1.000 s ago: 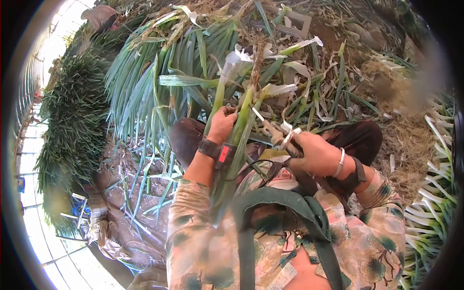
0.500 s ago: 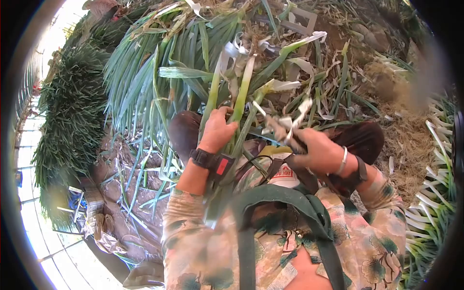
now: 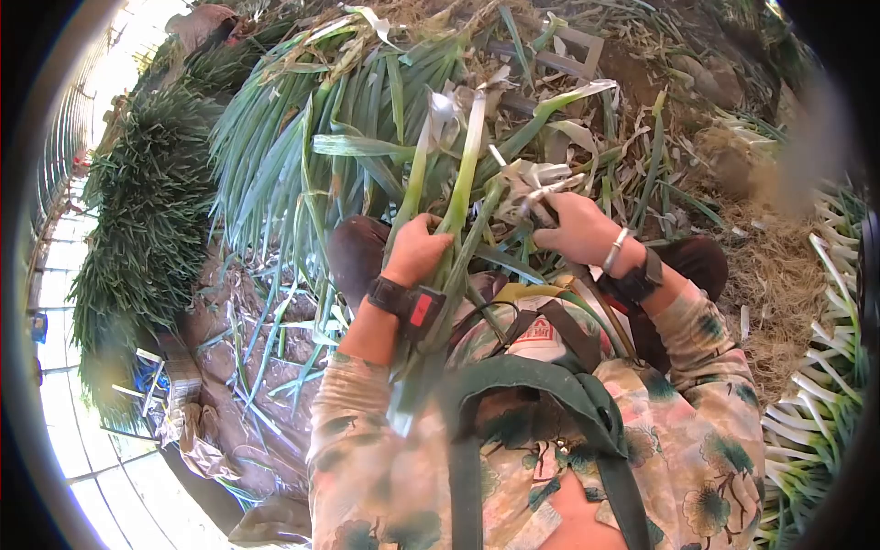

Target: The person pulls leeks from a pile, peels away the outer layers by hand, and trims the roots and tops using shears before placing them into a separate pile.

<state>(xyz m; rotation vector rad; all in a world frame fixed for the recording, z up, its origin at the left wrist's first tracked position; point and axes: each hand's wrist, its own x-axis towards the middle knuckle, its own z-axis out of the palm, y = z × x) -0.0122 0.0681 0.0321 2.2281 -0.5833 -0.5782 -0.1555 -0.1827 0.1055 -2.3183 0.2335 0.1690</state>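
Note:
My left hand (image 3: 420, 249) is closed around several long green onions (image 3: 466, 165). Their pale ends point up and away from me, and the green leaves trail down over my wrist. To the right, my right hand (image 3: 582, 229) is closed on a tangle of whitish, papery onion peelings (image 3: 536, 183). Something dark shows between its thumb and fingers, too covered to name. The peelings hang close beside the stalks in my left hand. A thin brownish tube or rod (image 3: 605, 316) runs below my right wrist toward my lap.
A heap of green onions (image 3: 275, 156) lies ahead to the left, with another dark green stack (image 3: 137, 220) farther left. White-stemmed onions (image 3: 820, 385) line the right side beside dry, fibrous roots (image 3: 770, 293). A grey frame (image 3: 582, 55) lies among scraps ahead.
My right hand has moved up and slightly left, carrying the peelings toward the stalks. My left hand keeps its grip and has shifted only slightly.

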